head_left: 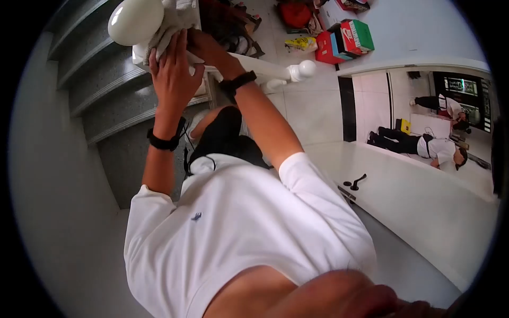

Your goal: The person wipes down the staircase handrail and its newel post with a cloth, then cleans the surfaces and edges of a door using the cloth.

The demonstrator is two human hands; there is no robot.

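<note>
The only brand I could read was Nike, with its white swoosh, on red in the stack of boxes (348, 37) well to the right of the fingers; the lettering on the green end was too small for me, and I couldn't settle the number of boxes. The print on one yellow packet (300, 44), nearer the fingers, was unreadable too. I counted one dark blue emblem (196, 217) on the white shirt (254, 212), two black wristbands (164, 140), and two white balls: the large ball (135, 22) just left of the fingers, the small ball (306, 69) right of them. One cloth (165, 33) lay under the left hand (174, 69), its fingers extended over it, thumb apart. The right hand (212, 52) was just beside, its fingertips hidden; I couldn't tell whether they gripped anything. At least four grey steps (106, 74) rose left of the fingers
</note>
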